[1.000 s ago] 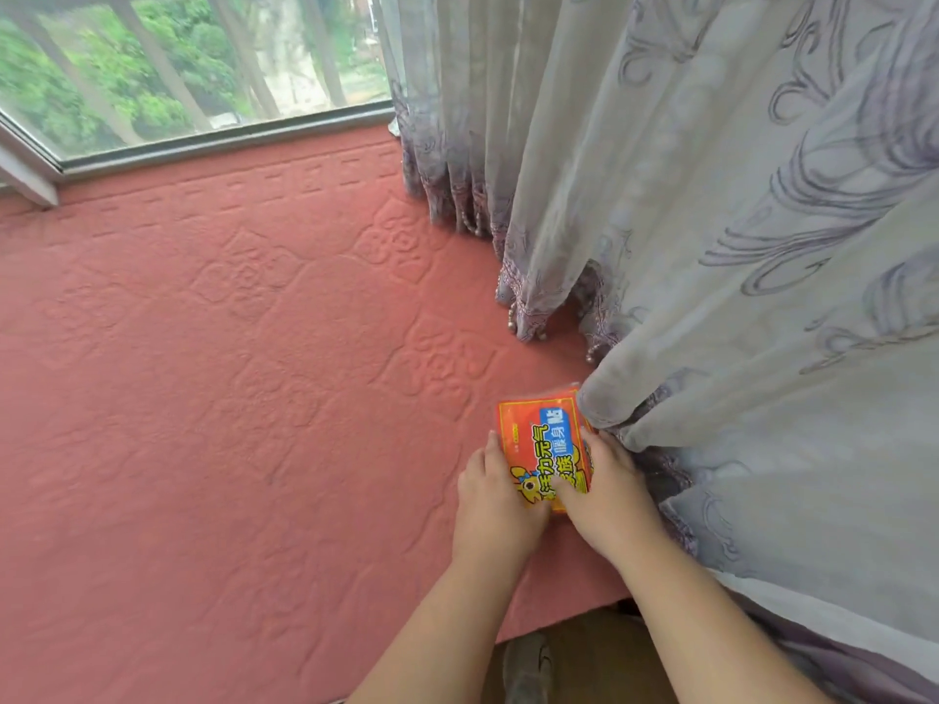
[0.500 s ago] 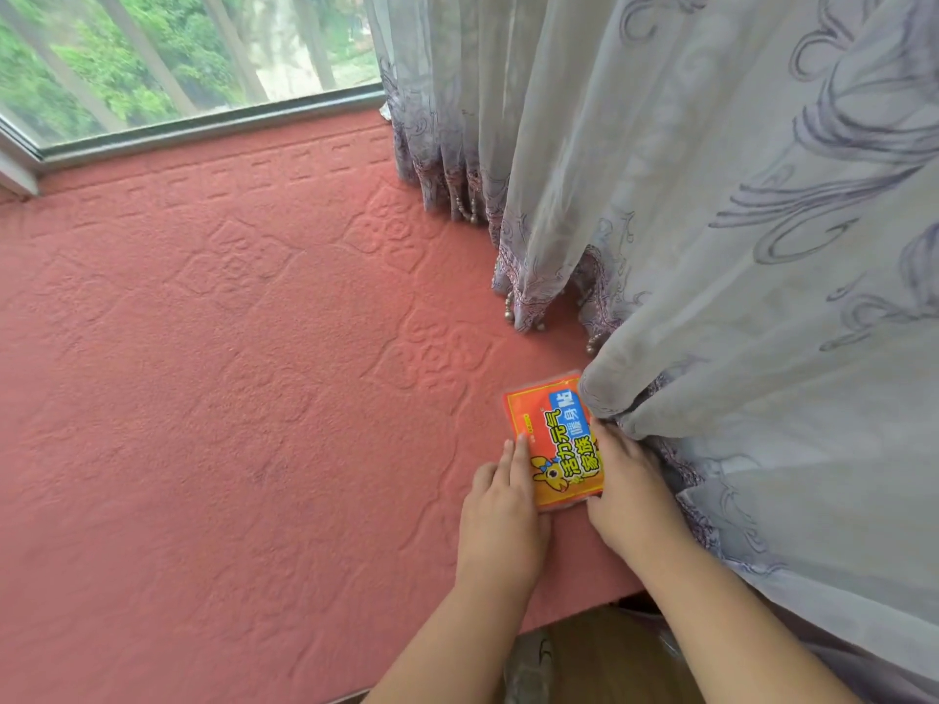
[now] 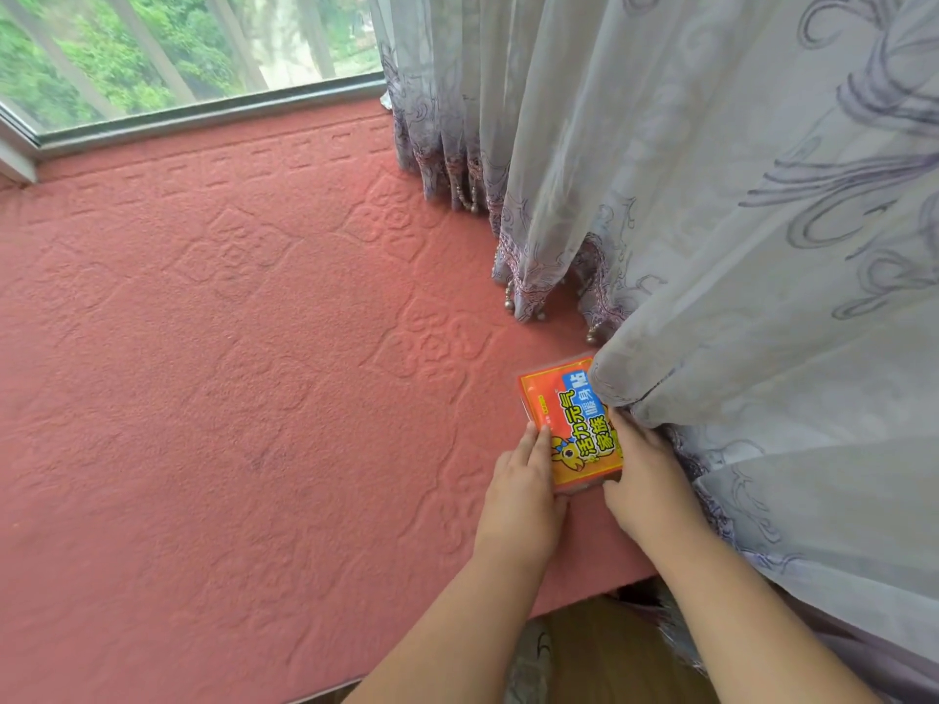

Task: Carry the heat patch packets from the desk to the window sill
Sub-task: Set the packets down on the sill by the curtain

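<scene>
Nearest you, past a strip of wooden floor (image 3: 604,652), the front edge of the window sill (image 3: 254,398) cuts across under your forearms, its red embossed cover running off to the left. Your left hand (image 3: 523,495) lies flat on the cover, fingers straight and together, their inner side pressed against the left edge of the heat patch packets (image 3: 569,424). Your right hand (image 3: 645,475) meets the stack's right edge and near corner; its fingers curve against the side, but whether they clasp it you cannot tell. The orange stack lies flat on the sill near the front edge, with its far right corner tucked under a fold of the curtain (image 3: 711,221).

The curtain crowds the whole right side and drapes onto the sill, its beaded hem resting just beyond the packets. Left of your hands the cover stretches wide toward the window frame (image 3: 203,114) at the far edge.
</scene>
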`<state>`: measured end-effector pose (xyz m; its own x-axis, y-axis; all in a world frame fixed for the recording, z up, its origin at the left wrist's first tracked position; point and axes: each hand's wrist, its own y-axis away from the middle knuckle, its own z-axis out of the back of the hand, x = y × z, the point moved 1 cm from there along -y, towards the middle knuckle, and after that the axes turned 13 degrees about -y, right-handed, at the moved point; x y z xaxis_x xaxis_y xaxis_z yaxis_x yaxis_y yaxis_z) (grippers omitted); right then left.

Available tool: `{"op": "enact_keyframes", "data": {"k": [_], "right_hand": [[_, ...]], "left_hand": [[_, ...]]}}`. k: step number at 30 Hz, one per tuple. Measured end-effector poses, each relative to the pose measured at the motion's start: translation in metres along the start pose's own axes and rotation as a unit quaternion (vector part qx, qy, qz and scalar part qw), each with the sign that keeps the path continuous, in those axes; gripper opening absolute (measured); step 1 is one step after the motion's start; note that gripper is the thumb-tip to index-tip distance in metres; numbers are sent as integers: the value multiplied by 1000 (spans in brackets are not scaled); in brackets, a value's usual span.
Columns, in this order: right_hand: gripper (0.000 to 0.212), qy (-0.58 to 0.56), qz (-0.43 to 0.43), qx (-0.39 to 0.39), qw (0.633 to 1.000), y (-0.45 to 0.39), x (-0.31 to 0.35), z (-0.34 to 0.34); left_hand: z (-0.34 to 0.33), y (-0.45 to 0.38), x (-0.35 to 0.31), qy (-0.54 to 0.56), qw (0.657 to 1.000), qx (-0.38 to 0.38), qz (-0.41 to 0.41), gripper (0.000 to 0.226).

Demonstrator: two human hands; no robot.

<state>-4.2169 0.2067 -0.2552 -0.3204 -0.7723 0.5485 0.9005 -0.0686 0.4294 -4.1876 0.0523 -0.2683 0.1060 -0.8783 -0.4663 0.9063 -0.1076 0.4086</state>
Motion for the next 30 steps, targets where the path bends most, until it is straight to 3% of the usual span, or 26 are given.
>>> {"op": "enact_keyframes", "data": {"k": [7,12,18,30], "right_hand": [[94,17,-14,28,999,13,21,14],[69,29,-28,51,998,48,56,36],[64,7,-13,41,999,99,122,88],[55,-25,-18,-76,997,275,264,192]], "left_hand": [[24,3,-4,0,996,94,12,98],[62,24,-17,-37,989,140,32,77],[172,84,-35,-85,995,59,16,49],[376,229,-67,-192,976,-51,-93,43]]}}
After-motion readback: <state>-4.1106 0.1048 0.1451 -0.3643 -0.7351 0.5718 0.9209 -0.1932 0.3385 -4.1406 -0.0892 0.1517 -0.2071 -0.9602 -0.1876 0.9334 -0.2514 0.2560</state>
